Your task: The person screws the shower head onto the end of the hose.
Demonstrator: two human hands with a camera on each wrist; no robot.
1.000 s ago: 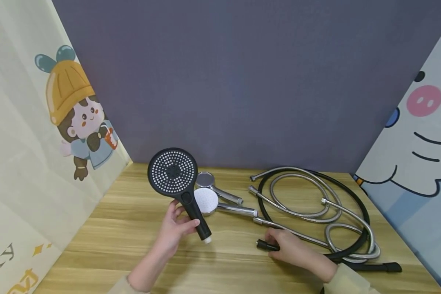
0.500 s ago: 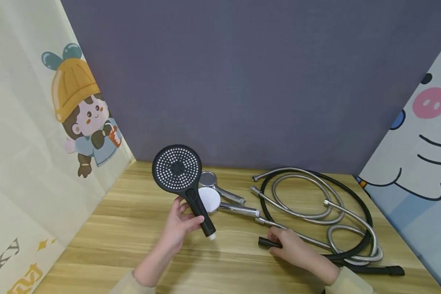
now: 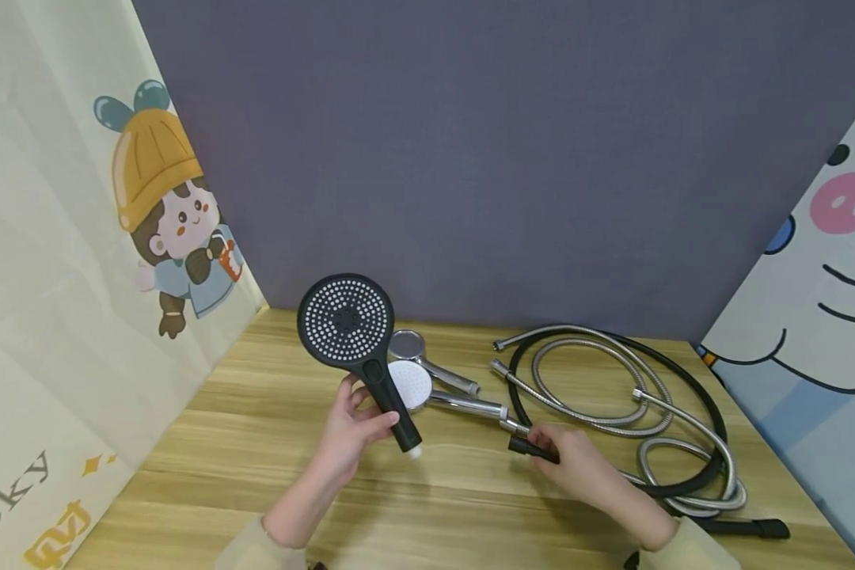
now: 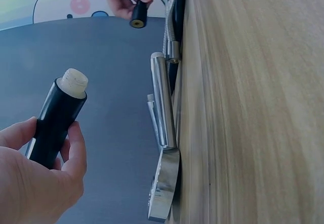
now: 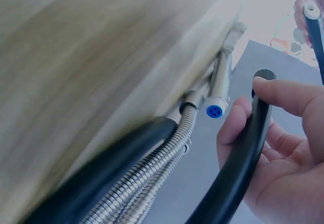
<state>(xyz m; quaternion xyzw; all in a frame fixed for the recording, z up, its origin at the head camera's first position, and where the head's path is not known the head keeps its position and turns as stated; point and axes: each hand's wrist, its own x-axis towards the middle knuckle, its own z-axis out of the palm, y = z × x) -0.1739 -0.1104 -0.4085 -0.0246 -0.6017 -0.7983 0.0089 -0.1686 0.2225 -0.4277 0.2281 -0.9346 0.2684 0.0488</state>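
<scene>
My left hand (image 3: 349,431) grips the handle of a black shower head (image 3: 345,321), raised over the table with its dotted spray face toward the head camera. The handle's white threaded end (image 4: 74,82) sticks out past my fingers in the left wrist view. Between thumb and fingers, my right hand (image 3: 573,463) holds a black shower hose (image 5: 243,158) near its end fitting (image 3: 520,446). A gap separates this fitting from the threaded end. Behind lie two chrome shower heads, one with a white face (image 3: 409,385), the other smaller and grey-faced (image 3: 406,345).
Coiled metal hoses (image 3: 584,412) lie on the right of the wooden table (image 3: 256,443), tangled with the black hose. The black hose's other end (image 3: 769,528) rests near the right edge. A grey panel (image 3: 470,158) stands behind, with printed cloth walls on both sides.
My right hand has lifted the black hose end slightly up and away, now overlapping a metal hose. The left hand keeps its grip on the shower head. The head view has shifted a little.
</scene>
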